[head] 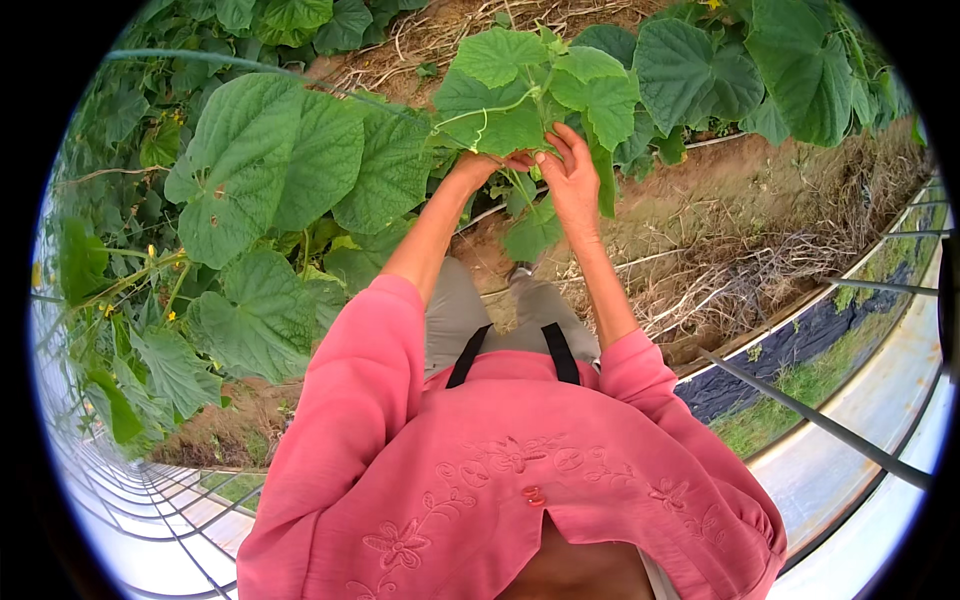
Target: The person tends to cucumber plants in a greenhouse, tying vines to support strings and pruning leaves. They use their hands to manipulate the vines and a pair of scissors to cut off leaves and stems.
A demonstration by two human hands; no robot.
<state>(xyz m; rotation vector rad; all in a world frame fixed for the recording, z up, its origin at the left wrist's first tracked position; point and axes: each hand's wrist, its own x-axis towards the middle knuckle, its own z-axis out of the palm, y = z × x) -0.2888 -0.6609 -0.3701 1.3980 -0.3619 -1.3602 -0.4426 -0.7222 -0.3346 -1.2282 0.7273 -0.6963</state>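
Note:
Both hands meet at the stem of a cucumber plant [499, 124], just below its leafy top. My left hand [499, 161] reaches in from the left, its fingers partly hidden under a broad leaf. Beside it, my right hand [571, 169] is raised with bent fingers, thumb and fingertips close together at the stem. Whether either hand grips the stem cannot be made out. A pale curly tendril [482, 124] hangs over the leaf above my left hand. Lower leaves [534, 229] droop between the forearms.
Large cucumber leaves [240, 172] crowd the left side, with small yellow flowers. A green twine [202, 56] crosses the upper left. Dry stems [720, 281] lie on bare soil at right, beside the greenhouse wall with its metal bars [817, 420]. A thin pale hose [480, 217] runs along the ground.

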